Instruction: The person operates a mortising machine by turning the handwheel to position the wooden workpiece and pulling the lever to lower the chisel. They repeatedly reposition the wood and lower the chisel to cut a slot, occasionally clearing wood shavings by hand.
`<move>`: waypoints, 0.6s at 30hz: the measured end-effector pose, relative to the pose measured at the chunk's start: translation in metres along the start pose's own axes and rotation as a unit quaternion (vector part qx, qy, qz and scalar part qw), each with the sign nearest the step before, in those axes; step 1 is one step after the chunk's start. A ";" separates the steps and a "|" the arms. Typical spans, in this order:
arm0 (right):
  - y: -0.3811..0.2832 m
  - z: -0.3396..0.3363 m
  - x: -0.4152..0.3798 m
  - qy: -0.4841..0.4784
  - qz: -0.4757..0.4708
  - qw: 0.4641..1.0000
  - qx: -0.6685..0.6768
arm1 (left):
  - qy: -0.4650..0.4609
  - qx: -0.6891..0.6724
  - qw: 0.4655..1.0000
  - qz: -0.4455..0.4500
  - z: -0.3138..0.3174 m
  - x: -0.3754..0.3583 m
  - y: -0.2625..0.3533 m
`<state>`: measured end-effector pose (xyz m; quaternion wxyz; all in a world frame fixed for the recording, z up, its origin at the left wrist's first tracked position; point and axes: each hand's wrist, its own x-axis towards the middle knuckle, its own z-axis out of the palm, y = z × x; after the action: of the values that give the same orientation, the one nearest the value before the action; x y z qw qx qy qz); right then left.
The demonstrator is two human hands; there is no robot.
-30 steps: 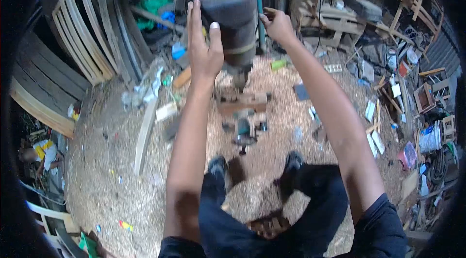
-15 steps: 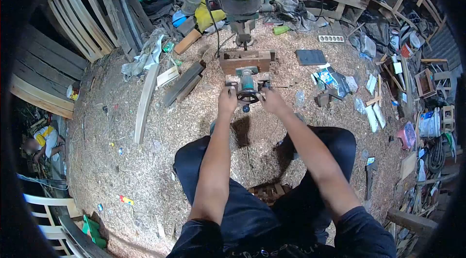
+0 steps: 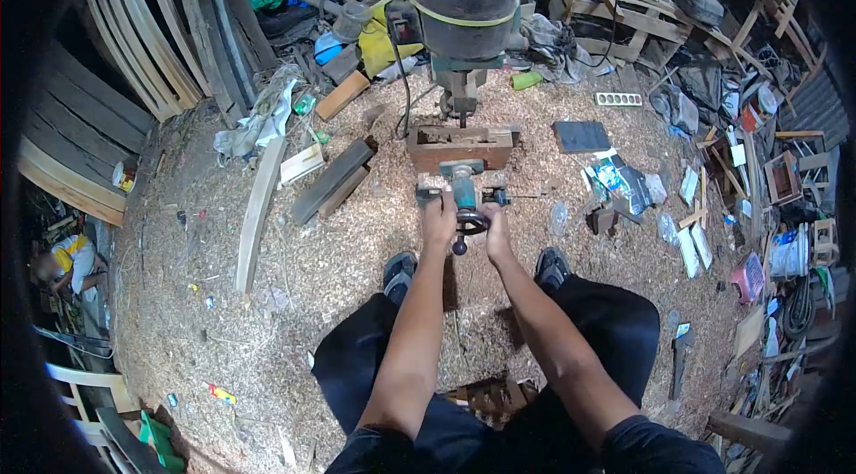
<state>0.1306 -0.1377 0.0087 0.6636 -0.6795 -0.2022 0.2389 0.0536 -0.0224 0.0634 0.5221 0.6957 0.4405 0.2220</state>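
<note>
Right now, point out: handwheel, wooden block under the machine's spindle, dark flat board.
Handwheel (image 3: pixel 473 231): head view, near rim.
Wooden block (image 3: pixel 460 158): head view, front face.
Dark flat board (image 3: pixel 580 137): head view, top face.

Both arms extend from the near side toward the far centre and converge at the hands. The left forearm (image 3: pixel 415 322) is bare and runs far, inclined slightly right. The right forearm (image 3: pixel 548 331) is bare and runs far and left at a greater inclination. The left hand (image 3: pixel 439 222) is positioned left of centre, back upward, with at least one digit directed far; its degree of closure is not discernible. The right hand (image 3: pixel 497 231) is positioned just right of it, separated by a narrow gap, with the fingers bent inward in a grip. Both wrists are approximately aligned with their forearms.
</note>
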 end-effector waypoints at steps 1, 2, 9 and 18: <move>0.016 -0.003 0.003 0.007 0.044 0.999 0.001 | 0.028 0.022 0.999 -0.025 0.010 0.008 -0.006; 0.033 -0.004 0.008 0.013 0.090 0.996 0.002 | 0.036 0.002 0.999 0.025 0.015 0.012 -0.016; 0.014 0.033 -0.007 0.240 0.019 0.970 -0.027 | 0.002 -0.142 0.981 0.130 0.009 0.007 -0.022; -0.039 0.036 0.007 0.154 -0.080 0.947 -0.271 | 0.039 -0.528 0.845 -0.076 0.026 0.004 -0.065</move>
<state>0.1165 -0.1025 0.0468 0.4943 -0.8438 -0.2084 0.0139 0.0509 -0.0279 -0.0062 0.8079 0.2701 0.3283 0.4082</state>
